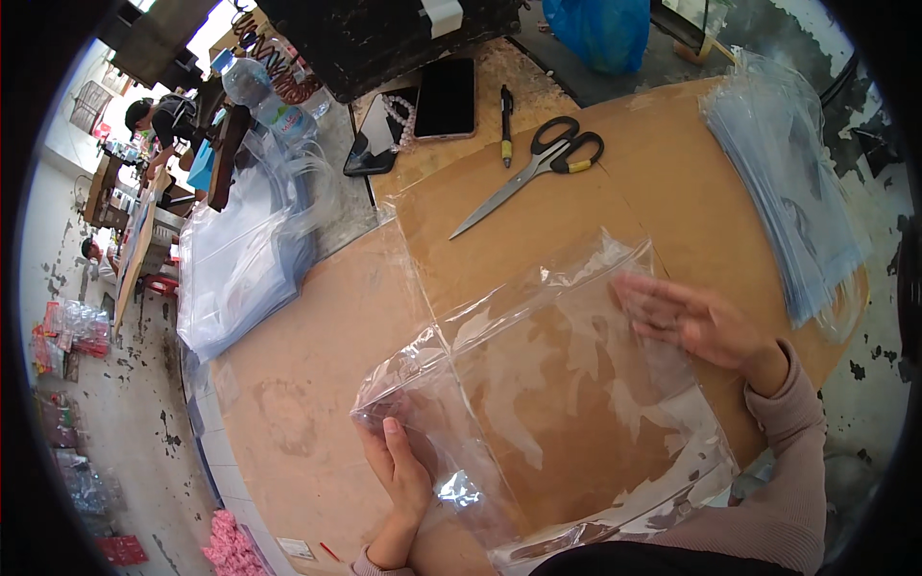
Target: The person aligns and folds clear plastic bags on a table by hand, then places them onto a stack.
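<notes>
A clear plastic bag (567,384) with seamed edges lies spread over the brown table in front of me. At its left corner my left hand (403,475) is closed on the edge, thumb on the near side and fingers partly seen through the film. My right hand (696,322) is at the bag's upper right edge, its fingers stretched out and slightly blurred. Nothing shows gripped in the right hand. Beyond the bag rest black-handled scissors (552,163), their blades pointing toward the near left.
Stacks of clear plastic sheets stand at left (245,259) and right (792,202). Farther back are a pen (506,125), two phones, one dark (448,99), a beaded strap (399,120), a water bottle (264,91) and a blue bag (600,34). People work in the left background.
</notes>
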A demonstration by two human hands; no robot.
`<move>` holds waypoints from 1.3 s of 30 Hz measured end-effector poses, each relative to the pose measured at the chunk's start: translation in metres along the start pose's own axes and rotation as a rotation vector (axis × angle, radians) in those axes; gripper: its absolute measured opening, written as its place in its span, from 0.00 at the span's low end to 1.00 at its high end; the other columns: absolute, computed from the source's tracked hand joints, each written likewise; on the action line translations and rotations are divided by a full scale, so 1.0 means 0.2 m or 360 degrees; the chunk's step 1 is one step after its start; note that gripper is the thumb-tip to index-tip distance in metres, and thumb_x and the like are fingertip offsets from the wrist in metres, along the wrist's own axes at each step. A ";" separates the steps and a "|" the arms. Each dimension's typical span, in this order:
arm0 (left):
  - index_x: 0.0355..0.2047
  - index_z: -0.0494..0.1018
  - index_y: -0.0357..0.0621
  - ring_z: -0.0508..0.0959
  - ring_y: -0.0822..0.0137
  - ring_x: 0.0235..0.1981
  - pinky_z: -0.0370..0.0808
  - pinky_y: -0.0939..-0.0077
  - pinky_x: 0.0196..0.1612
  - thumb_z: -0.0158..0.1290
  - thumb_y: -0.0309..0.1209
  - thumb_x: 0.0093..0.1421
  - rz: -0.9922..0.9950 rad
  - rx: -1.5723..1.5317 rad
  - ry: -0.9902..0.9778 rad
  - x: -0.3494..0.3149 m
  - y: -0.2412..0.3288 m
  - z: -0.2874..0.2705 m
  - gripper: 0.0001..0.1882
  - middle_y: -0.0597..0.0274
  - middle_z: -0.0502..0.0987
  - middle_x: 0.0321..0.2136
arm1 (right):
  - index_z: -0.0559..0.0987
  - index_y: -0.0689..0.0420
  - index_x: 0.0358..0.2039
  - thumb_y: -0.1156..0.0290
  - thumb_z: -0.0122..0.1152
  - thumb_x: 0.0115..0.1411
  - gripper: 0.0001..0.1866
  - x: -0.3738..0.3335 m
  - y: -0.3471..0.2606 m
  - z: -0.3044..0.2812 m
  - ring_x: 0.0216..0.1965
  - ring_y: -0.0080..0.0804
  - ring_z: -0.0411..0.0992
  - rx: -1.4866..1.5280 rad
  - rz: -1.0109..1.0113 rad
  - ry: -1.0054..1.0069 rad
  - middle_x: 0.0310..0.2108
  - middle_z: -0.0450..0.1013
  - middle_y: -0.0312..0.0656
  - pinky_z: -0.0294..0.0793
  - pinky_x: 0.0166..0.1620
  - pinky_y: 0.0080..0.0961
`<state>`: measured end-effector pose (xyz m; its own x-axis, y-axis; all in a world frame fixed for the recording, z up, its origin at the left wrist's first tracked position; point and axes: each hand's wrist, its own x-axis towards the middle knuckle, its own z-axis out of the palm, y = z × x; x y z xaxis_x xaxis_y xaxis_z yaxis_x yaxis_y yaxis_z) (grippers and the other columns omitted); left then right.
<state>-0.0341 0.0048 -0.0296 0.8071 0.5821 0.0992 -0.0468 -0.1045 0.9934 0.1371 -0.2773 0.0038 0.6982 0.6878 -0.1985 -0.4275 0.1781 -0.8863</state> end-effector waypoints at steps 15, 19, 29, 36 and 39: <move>0.50 0.57 0.36 0.65 0.64 0.51 0.62 0.63 0.56 0.31 0.34 0.66 -0.0080 0.0009 -0.0034 0.03 0.02 -0.01 0.17 0.53 0.64 0.47 | 0.70 0.66 0.45 0.60 0.46 0.62 0.21 0.08 0.07 0.02 0.20 0.17 0.66 -0.0836 -0.0466 0.0427 0.28 0.67 0.39 0.66 0.15 0.12; 0.52 0.54 0.37 0.65 0.64 0.51 0.62 0.61 0.55 0.31 0.34 0.66 -0.0010 0.0013 -0.0070 0.03 0.02 -0.01 0.18 0.53 0.64 0.48 | 0.71 0.67 0.42 0.64 0.46 0.62 0.17 0.10 0.07 0.06 0.21 0.16 0.66 -0.0785 -0.0585 0.0515 0.31 0.68 0.40 0.66 0.14 0.11; 0.47 0.56 0.36 0.65 0.69 0.47 0.63 0.68 0.54 0.33 0.30 0.65 -0.0020 -0.0068 -0.0030 0.04 0.04 0.01 0.14 0.57 0.62 0.44 | 0.73 0.66 0.35 0.63 0.53 0.59 0.16 0.14 0.06 -0.12 0.25 0.20 0.65 -0.1388 -0.0991 -0.0054 0.38 0.64 0.46 0.65 0.24 0.16; 0.49 0.60 0.35 0.67 0.58 0.47 0.64 0.65 0.50 0.44 0.25 0.59 0.0894 0.0966 0.0066 0.37 0.38 -0.02 0.17 0.51 0.65 0.47 | 0.61 0.65 0.54 0.59 0.55 0.57 0.30 0.12 0.08 0.00 0.22 0.23 0.64 -0.1289 -0.0664 0.0245 0.28 0.66 0.43 0.65 0.23 0.17; 0.44 0.68 0.38 0.70 0.56 0.47 0.65 0.68 0.49 0.48 0.26 0.56 0.1135 0.1286 -0.1227 0.61 0.59 0.32 0.14 0.54 0.68 0.45 | 0.57 0.65 0.55 0.60 0.54 0.58 0.32 0.09 0.06 -0.01 0.20 0.24 0.65 -0.1260 -0.0496 0.0276 0.23 0.67 0.40 0.66 0.23 0.20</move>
<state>0.0969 0.0129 0.0969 0.8899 -0.3764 0.2575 -0.4527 -0.7981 0.3978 0.1460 -0.2644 -0.0117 0.8220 0.5609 0.0982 0.2786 -0.2458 -0.9284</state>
